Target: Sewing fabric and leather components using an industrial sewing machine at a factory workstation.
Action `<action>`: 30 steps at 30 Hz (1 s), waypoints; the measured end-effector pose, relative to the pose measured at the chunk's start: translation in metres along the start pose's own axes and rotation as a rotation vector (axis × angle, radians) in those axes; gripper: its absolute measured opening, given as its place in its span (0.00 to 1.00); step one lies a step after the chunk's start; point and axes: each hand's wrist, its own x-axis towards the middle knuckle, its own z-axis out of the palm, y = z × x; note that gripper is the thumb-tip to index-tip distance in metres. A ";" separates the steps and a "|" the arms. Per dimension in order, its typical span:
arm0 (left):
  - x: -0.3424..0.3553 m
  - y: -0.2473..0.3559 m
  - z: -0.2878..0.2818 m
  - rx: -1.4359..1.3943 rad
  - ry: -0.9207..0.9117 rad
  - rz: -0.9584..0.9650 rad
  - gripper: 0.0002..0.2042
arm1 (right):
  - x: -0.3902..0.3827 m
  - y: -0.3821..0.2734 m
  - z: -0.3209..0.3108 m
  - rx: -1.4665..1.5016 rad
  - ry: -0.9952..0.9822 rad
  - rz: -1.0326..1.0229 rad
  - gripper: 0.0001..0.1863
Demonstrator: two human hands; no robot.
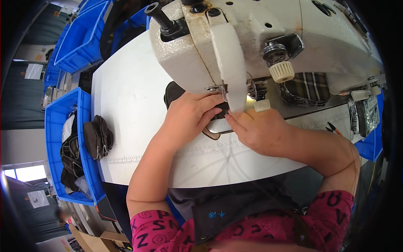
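Observation:
A white sewing machine (180, 59) stands over the table, and its needle area is mostly hidden behind the head and my fingers. Under it lies a dark fabric piece (173, 91) with what looks like a zipper along its edge. My left hand (189, 114) grips this piece from the left, fingers bent and thumb close to the forefinger. From the other side my right hand (262, 129) pinches the fabric's near edge between thumb and forefinger, close to the left fingertips. A small tan-edged flap (211, 133) shows just below the hands.
On the white table (130, 84) a dark pouch (98, 137) leans by a blue bin (86, 155) of sewn pieces. A stack of plaid pieces (305, 89) sits under the machine arm. Pen-like tools (334, 128) lie at right. Another blue bin (79, 38) stands far left.

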 end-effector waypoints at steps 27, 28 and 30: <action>-0.004 -0.002 0.009 0.015 0.037 -0.065 0.12 | -0.002 -0.001 0.005 -0.010 0.070 -0.044 0.16; -0.003 0.001 0.010 0.013 0.038 -0.064 0.12 | -0.003 -0.001 0.006 -0.010 0.069 -0.043 0.16; -0.001 0.007 0.011 0.098 0.051 -0.057 0.12 | -0.004 -0.002 0.007 -0.011 0.053 -0.054 0.18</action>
